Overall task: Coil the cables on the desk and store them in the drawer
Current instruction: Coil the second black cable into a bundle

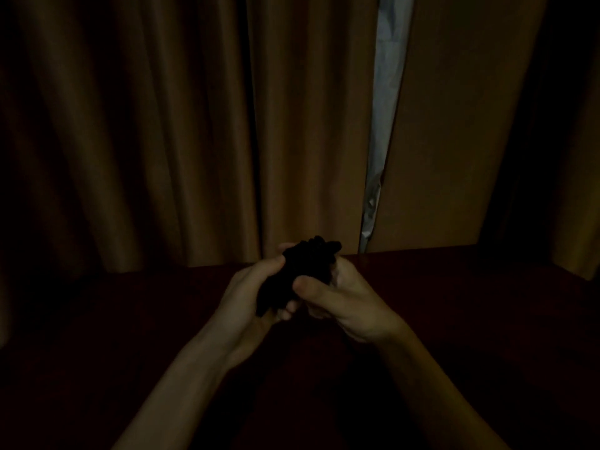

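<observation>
Cable bundle [302, 271], black and wadded, sits mid-frame, gripped from nine o'clock by the left hand [250, 297] and from three o'clock by the right hand [344, 303], probably to keep its loops tight. The dark desk [454, 303] lies below, with curtains [162, 125] toward twelve.

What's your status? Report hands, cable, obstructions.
Left hand and right hand both gripping the black cable bundle, over the desk. Bundle looks coiled; too dark for detail. Drawer not in view; nothing seen blocking.
</observation>
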`<state>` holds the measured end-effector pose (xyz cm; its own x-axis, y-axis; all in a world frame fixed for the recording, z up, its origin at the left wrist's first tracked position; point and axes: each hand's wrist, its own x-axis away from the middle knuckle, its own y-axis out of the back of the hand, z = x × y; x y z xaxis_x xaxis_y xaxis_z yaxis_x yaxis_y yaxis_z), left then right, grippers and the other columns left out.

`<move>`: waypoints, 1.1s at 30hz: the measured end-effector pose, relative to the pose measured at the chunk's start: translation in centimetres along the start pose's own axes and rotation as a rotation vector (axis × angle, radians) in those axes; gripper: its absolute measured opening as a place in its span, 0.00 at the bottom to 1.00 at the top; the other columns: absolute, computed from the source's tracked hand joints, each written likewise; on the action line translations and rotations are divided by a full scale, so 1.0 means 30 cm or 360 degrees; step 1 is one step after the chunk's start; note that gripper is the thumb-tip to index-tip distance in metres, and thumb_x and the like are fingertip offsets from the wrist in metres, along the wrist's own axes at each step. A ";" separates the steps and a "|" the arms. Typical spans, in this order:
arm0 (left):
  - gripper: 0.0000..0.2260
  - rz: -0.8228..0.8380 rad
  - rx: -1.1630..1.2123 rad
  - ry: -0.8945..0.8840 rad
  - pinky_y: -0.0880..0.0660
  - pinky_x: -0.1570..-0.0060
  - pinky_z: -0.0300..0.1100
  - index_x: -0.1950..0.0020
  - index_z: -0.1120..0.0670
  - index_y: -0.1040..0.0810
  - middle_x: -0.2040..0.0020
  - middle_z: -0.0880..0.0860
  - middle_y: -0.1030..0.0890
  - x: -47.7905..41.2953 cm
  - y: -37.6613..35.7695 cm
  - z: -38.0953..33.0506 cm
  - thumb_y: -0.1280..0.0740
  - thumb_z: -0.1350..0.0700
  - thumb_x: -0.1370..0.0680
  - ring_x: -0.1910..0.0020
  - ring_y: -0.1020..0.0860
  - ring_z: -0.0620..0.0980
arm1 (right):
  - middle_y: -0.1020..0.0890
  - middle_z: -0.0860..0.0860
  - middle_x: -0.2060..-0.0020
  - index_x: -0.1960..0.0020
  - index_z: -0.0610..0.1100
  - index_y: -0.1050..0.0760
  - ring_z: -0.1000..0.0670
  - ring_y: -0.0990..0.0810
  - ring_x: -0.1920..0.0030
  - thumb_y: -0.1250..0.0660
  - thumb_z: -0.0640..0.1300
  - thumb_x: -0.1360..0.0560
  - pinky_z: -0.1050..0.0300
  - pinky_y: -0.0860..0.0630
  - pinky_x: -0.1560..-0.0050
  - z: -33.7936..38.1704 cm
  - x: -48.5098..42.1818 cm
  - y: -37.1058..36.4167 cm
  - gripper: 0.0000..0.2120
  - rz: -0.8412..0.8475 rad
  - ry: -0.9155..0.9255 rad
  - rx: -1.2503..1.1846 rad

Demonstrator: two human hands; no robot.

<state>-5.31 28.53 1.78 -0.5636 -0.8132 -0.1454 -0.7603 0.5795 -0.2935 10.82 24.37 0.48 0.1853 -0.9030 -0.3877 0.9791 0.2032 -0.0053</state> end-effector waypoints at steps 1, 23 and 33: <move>0.17 0.0010 -0.0040 0.0012 0.29 0.68 0.39 0.54 0.51 0.11 0.63 0.53 0.18 0.001 0.005 -0.009 0.27 0.40 0.32 0.68 0.23 0.47 | 0.21 0.44 0.64 0.42 0.36 0.24 0.55 0.20 0.66 0.33 0.42 0.21 0.68 0.27 0.66 0.006 -0.003 -0.013 0.12 -0.0020 0.0036 0.0034; 0.17 -0.0207 -0.1416 -0.0972 0.26 0.49 0.28 0.31 0.42 0.29 0.44 0.36 0.19 -0.021 0.069 0.076 0.35 0.47 0.19 0.44 0.20 0.35 | 0.21 0.57 0.60 0.44 0.48 0.20 0.58 0.26 0.65 0.37 0.61 0.20 0.63 0.33 0.68 -0.002 -0.027 -0.014 0.18 -0.0317 -0.0460 0.0264; 0.16 -0.0007 -0.0187 -0.0055 0.23 0.59 0.38 0.47 0.55 0.13 0.52 0.56 0.16 -0.008 0.033 -0.002 0.33 0.47 0.25 0.58 0.21 0.50 | 0.18 0.47 0.60 0.45 0.32 0.22 0.56 0.18 0.60 0.34 0.41 0.19 0.66 0.24 0.58 0.020 -0.003 0.010 0.11 -0.0078 -0.0135 0.0149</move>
<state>-5.95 29.30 1.59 -0.5501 -0.8160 -0.1777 -0.7966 0.5766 -0.1818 11.14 24.29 1.08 0.1394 -0.9405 -0.3099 0.9900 0.1253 0.0652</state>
